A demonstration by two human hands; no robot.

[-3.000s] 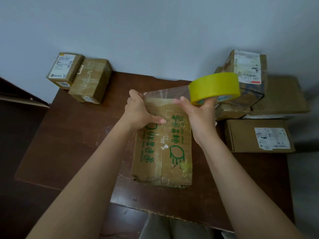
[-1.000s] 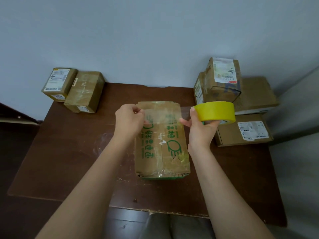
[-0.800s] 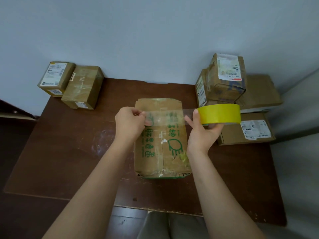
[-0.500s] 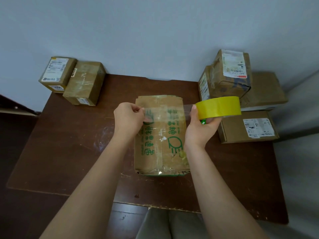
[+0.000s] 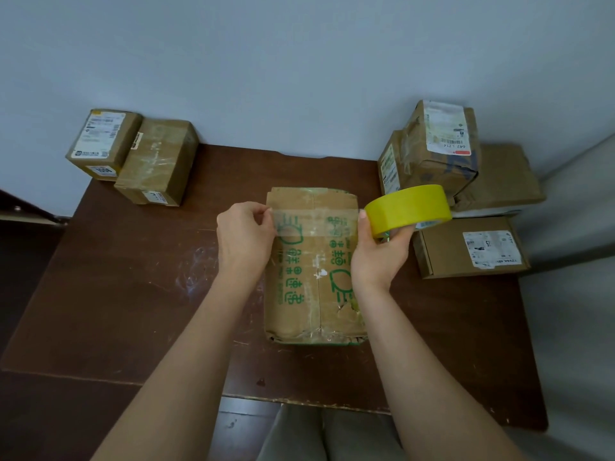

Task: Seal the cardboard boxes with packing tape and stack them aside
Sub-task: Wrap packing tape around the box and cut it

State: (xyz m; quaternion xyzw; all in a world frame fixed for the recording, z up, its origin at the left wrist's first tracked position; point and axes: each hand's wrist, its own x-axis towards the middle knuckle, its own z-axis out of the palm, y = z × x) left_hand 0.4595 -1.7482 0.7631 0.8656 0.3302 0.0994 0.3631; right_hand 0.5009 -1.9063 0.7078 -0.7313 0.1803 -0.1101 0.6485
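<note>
The cardboard box (image 5: pixel 314 267) in the middle is matt brown card, creased and torn at its near edge, with green print and glossy strips of old clear tape. The tape strip (image 5: pixel 316 222) stretched across it is clear, shiny film; the tape roll (image 5: pixel 408 207) looks smooth yellow. The table (image 5: pixel 133 287) is dark brown wood, scuffed with pale scratches. The side boxes (image 5: pixel 156 161) are dull cardboard with white paper labels

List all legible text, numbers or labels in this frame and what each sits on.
"1006": sticker on the far-left box.
Green printed characters on the centre box: visible, not readable with certainty.
Shipping labels on the top right box and the flat right box: barcodes and print too small.
Tape roll: no text.
</note>
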